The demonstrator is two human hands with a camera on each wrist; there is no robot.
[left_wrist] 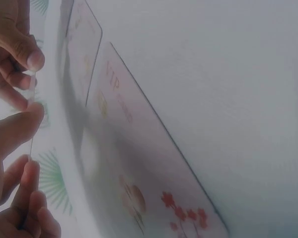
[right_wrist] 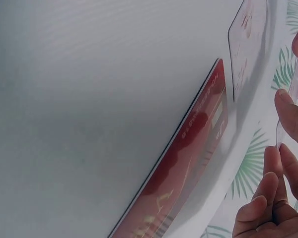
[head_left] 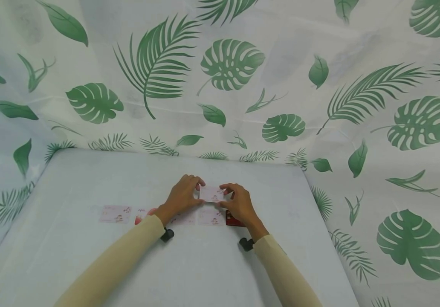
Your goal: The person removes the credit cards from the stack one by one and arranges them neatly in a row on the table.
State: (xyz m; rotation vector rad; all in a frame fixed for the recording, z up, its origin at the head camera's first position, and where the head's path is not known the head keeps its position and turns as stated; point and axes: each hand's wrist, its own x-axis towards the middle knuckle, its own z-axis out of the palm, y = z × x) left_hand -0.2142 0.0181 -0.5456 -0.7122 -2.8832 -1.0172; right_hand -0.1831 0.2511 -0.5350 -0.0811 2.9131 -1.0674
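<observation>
A pale pink card [head_left: 211,194] is held up above the table between both hands, seen edge-on in the wrist views. My left hand [head_left: 182,195] pinches its left side with thumb and fingers. The right side is pinched by my right hand [head_left: 238,203]. Below lies a row of cards: a pink card [head_left: 211,217], another pink card [head_left: 184,219] partly under the left arm, and a red card [head_left: 234,219] partly covered by the right hand. In the left wrist view, a pink card [left_wrist: 139,144] reads VIP and bears red flowers.
Further left in the row lie a pink card [head_left: 115,214] and a white-and-red card [head_left: 140,214], partly hidden by the left wrist. The white table [head_left: 204,268] meets leaf-printed cloth [head_left: 181,140] at its back and sides.
</observation>
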